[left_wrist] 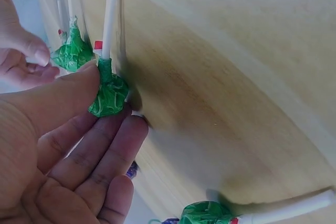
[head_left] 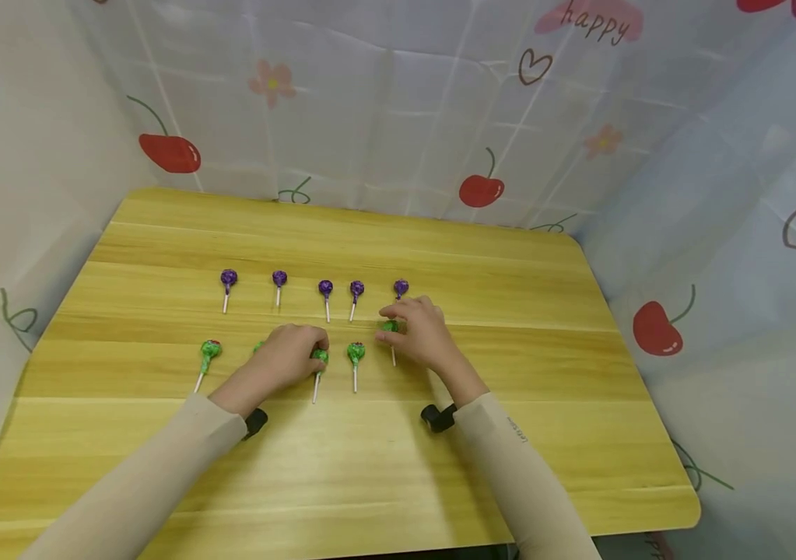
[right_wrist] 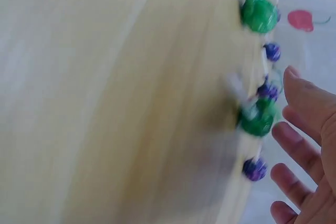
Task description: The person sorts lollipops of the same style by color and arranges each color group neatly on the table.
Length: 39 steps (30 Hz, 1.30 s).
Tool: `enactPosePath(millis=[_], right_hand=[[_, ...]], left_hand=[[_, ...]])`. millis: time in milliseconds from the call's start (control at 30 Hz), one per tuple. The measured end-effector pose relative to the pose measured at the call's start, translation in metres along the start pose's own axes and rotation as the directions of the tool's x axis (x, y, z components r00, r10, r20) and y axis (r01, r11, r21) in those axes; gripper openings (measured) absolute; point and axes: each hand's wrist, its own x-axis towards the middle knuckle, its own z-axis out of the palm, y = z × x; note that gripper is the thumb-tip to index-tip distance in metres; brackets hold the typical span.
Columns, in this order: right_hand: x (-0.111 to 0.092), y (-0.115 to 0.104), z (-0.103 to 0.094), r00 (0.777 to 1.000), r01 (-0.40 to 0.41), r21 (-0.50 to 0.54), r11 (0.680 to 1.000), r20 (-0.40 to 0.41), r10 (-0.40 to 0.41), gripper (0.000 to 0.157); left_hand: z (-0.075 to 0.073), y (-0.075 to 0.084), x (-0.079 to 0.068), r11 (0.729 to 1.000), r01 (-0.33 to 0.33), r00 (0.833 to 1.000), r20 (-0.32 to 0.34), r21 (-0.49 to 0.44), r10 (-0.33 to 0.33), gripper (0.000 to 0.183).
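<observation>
My left hand (head_left: 290, 354) pinches a green-wrapped lollipop (left_wrist: 109, 95) between thumb and fingertips, its white stick pointing toward the near edge of the table. Over at the right end of the green row is my right hand (head_left: 420, 333), its fingers spread around another green lollipop (right_wrist: 257, 118) without closing on it. Between the two hands lies one more green lollipop (head_left: 355, 352). Farther left is a green lollipop (head_left: 210, 350) with a reddish top, and one beside it is mostly hidden behind my left hand.
Behind the green row, several purple lollipops (head_left: 229, 278) lie in a line on the wood-patterned table (head_left: 510, 280), sticks toward me. A white curtain (head_left: 369, 117) with cherry prints hangs along the table's back edge and sides.
</observation>
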Motion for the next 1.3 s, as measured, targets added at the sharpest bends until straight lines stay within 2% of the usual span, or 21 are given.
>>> enactPosePath(millis=[200,533,633,800,1000,1300], right_hand=[[-0.001,0.013,0.002,0.999,-0.051,-0.040,0.998,-0.005,0.050,0.045],[0.002,0.014,0.007,0.997,-0.062,-0.124,0.990,0.033,0.067,0.038],[0.002,0.014,0.007,0.996,-0.072,-0.102,0.992,0.045,0.077,0.036],[-0.002,0.016,0.003,0.994,-0.105,0.008,0.994,0.037,0.104,0.034],[-0.022,0.019,-0.011,0.989,-0.146,0.107,0.983,0.037,0.143,0.031],[-0.051,0.024,-0.009,0.983,-0.161,0.103,0.982,0.106,0.151,0.032]], left_hand=[[0.000,0.001,-0.003,1.000,-0.012,1.000,-0.011,0.008,0.012,0.041],[0.000,0.003,-0.004,1.000,-0.028,1.000,-0.014,0.015,0.028,0.039],[0.000,0.003,-0.004,1.000,-0.026,1.000,-0.013,0.016,0.026,0.039],[0.000,0.001,-0.003,1.000,-0.027,1.000,-0.014,0.015,0.027,0.039],[0.001,0.001,-0.002,1.000,-0.013,1.000,-0.004,0.010,0.013,0.041],[0.000,0.003,-0.003,1.000,0.007,1.000,0.020,-0.003,-0.007,0.044]])
